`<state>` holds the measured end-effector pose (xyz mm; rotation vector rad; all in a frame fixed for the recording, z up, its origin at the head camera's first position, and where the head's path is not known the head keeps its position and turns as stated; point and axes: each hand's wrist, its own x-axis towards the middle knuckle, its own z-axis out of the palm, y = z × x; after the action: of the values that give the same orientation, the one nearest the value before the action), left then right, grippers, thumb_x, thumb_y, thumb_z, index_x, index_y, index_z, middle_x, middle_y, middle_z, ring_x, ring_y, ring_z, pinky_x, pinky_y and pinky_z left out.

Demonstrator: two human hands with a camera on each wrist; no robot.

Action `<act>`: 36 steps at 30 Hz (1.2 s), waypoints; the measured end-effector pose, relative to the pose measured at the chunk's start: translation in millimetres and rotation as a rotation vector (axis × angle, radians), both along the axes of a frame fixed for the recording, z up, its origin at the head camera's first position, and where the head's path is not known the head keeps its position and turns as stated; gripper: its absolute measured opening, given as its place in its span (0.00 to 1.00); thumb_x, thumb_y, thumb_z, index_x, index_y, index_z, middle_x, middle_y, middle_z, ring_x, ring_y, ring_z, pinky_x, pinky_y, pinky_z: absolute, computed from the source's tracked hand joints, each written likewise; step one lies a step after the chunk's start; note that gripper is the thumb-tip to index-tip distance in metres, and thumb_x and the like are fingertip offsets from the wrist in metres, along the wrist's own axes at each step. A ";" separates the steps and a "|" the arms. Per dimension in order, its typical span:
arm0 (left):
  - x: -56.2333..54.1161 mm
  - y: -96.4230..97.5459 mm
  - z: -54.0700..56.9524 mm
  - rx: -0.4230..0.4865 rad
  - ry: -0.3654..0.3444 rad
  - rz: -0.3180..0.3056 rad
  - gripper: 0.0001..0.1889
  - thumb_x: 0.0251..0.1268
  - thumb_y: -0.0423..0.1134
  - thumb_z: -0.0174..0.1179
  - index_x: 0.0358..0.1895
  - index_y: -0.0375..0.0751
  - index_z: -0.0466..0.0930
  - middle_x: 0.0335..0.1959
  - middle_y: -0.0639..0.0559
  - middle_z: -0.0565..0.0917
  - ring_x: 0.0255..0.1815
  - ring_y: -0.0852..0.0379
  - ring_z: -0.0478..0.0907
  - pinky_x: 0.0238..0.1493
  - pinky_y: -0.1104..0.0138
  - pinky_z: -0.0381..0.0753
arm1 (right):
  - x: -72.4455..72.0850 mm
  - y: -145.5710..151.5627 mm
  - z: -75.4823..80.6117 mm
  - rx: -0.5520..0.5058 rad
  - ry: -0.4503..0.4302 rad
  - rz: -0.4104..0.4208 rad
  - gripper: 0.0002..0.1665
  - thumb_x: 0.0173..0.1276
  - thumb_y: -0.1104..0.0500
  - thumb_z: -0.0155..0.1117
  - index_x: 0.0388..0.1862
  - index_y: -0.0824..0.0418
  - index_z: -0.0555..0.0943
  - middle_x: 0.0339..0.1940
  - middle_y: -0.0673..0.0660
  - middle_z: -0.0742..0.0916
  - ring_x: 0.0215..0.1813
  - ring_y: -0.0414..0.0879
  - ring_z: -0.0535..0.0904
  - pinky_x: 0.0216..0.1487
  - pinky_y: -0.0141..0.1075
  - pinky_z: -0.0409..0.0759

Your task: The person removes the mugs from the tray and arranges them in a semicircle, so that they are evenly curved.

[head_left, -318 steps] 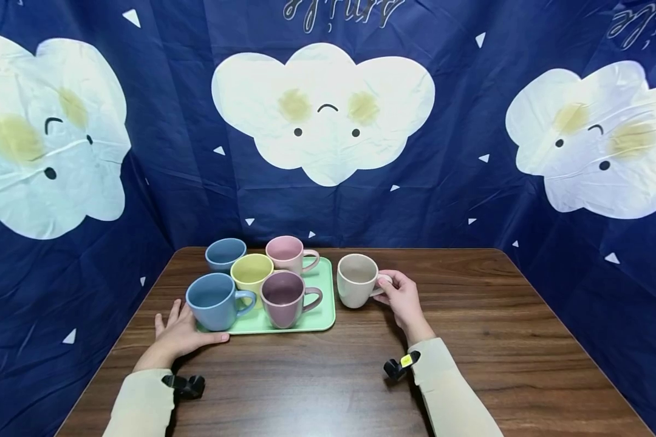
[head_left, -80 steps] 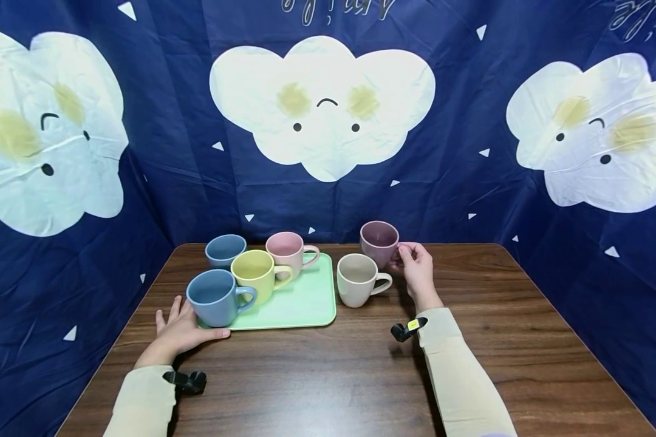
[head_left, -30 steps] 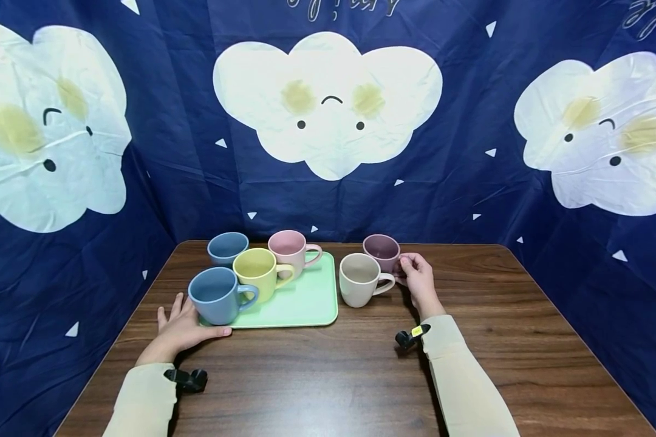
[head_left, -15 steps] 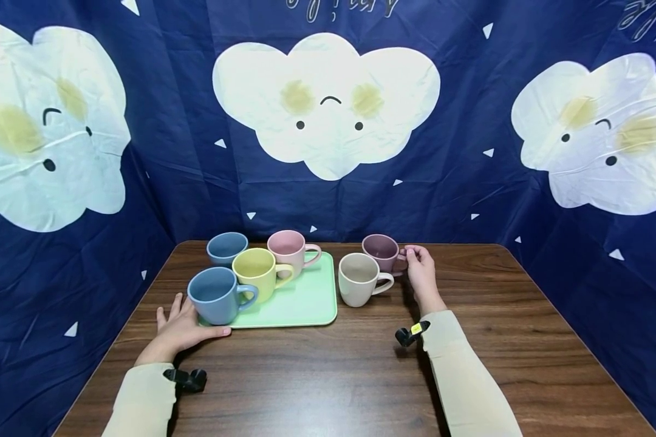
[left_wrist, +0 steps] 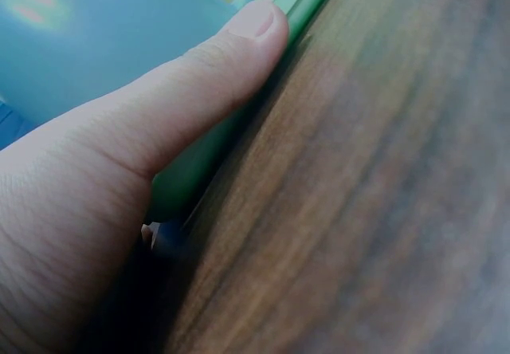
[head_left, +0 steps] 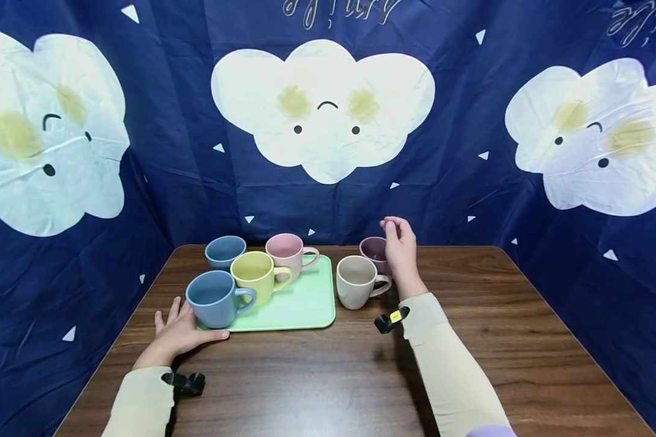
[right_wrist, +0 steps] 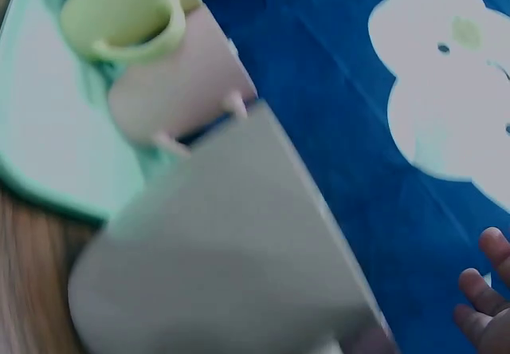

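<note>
My left hand (head_left: 177,334) rests at the near left corner of a mint green tray (head_left: 308,306), fingers spread. In the left wrist view its straight thumb (left_wrist: 179,103) lies along the tray's edge, beside a blue mug (left_wrist: 103,43). My right hand (head_left: 403,258) is raised at the back, holding nothing, its fingers loosely bent. It overlaps a purple mug (head_left: 372,247), hiding that mug's handle. In front of the purple mug stands a beige mug (head_left: 355,285), upright, right of the tray with its handle to the right. This mug fills much of the right wrist view.
On the tray's left part stand the front blue mug (head_left: 212,303), a yellow mug (head_left: 251,279) and a pink mug (head_left: 284,252). Another blue mug (head_left: 224,252) is behind them. A blue cloth (head_left: 443,206) with clouds hangs right behind the wooden table (head_left: 317,376).
The purple mug went from the tray to the table behind the beige mug. My right hand has released its handle and moved up and left. My left hand has stayed at the tray.
</note>
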<state>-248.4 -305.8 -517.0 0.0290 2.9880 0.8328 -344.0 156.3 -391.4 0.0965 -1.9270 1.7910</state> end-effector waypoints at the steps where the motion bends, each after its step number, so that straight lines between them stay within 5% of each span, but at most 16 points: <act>1: -0.1 -0.4 -0.8 -0.002 0.003 0.000 0.74 0.40 0.73 0.72 0.81 0.32 0.40 0.79 0.25 0.43 0.77 0.20 0.29 0.62 0.25 0.17 | -0.4 -5.9 2.3 -0.007 0.008 0.013 0.16 0.81 0.65 0.50 0.57 0.75 0.77 0.54 0.74 0.84 0.61 0.60 0.79 0.68 0.45 0.71; 11: 2.1 1.5 3.7 -0.001 0.015 0.004 0.72 0.41 0.72 0.73 0.80 0.31 0.43 0.79 0.25 0.45 0.77 0.20 0.31 0.63 0.25 0.19 | -6.9 -64.9 4.5 0.050 0.051 0.091 0.15 0.79 0.64 0.53 0.57 0.72 0.79 0.52 0.68 0.87 0.59 0.56 0.81 0.63 0.42 0.75; 23: -7.0 -9.1 -14.9 0.022 0.039 -0.003 0.76 0.37 0.78 0.70 0.81 0.33 0.40 0.79 0.25 0.43 0.77 0.20 0.27 0.61 0.26 0.12 | -6.9 -119.1 -10.9 0.032 -0.050 0.069 0.16 0.78 0.59 0.57 0.57 0.67 0.81 0.52 0.62 0.88 0.56 0.54 0.82 0.60 0.45 0.78; 36: 3.0 0.8 2.8 0.009 0.002 0.011 0.72 0.41 0.72 0.73 0.80 0.30 0.44 0.79 0.24 0.46 0.77 0.21 0.31 0.63 0.26 0.17 | -6.2 -151.9 -47.3 0.072 -0.198 0.041 0.20 0.79 0.56 0.56 0.64 0.64 0.78 0.56 0.60 0.86 0.61 0.52 0.81 0.63 0.44 0.77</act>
<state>-245.4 -305.0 -514.2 0.0136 2.9890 0.8483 -350.2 4.3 -438.7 -0.0180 -2.1423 1.8163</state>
